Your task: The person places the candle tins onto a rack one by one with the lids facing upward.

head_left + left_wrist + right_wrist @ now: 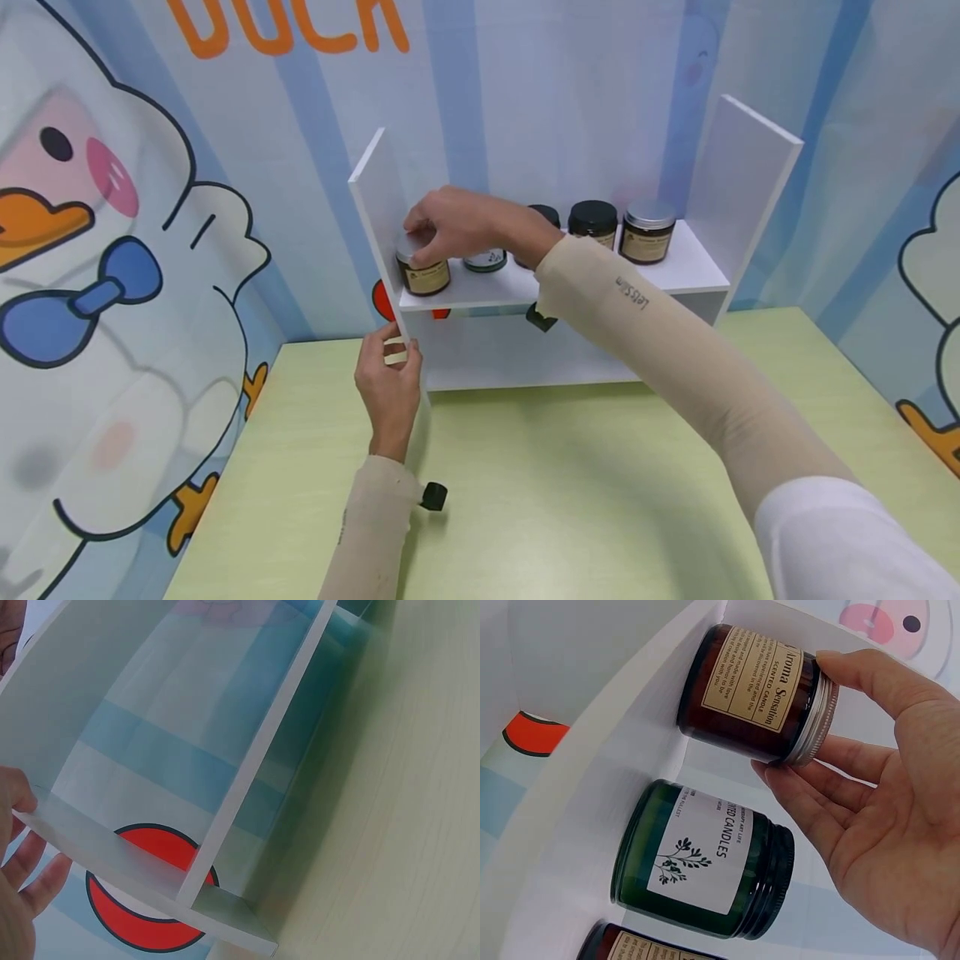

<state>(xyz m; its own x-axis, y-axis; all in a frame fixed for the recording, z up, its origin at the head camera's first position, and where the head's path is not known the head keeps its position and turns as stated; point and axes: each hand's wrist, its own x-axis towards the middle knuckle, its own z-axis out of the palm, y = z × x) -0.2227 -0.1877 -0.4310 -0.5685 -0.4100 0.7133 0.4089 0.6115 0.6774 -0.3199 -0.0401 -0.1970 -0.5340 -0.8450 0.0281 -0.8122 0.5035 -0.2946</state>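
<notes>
A white shelf unit [480, 293] stands on the table, with a row of candle jars along its upper board. My right hand [467, 223] holds the leftmost one, an amber scented candle jar [742, 686] with a silver lid, thumb and fingers around the lid. The jar's base rests on the board beside the left side panel [372, 179]. Next to it is a green candle jar [705, 859] with a white label, partly covered by my right hand in the head view. Lower down, my left hand [388, 387] pinches the front edge of the left side panel between thumb and fingers.
Further right on the board sit a black-lidded jar [592, 218] and a silver-lidded amber jar [647, 233]; another dark-lidded jar [544, 213] is partly behind my right wrist. A tall right side panel [750, 179] closes that end. Behind the pale green table [540, 475] hangs a printed duck backdrop [517, 100].
</notes>
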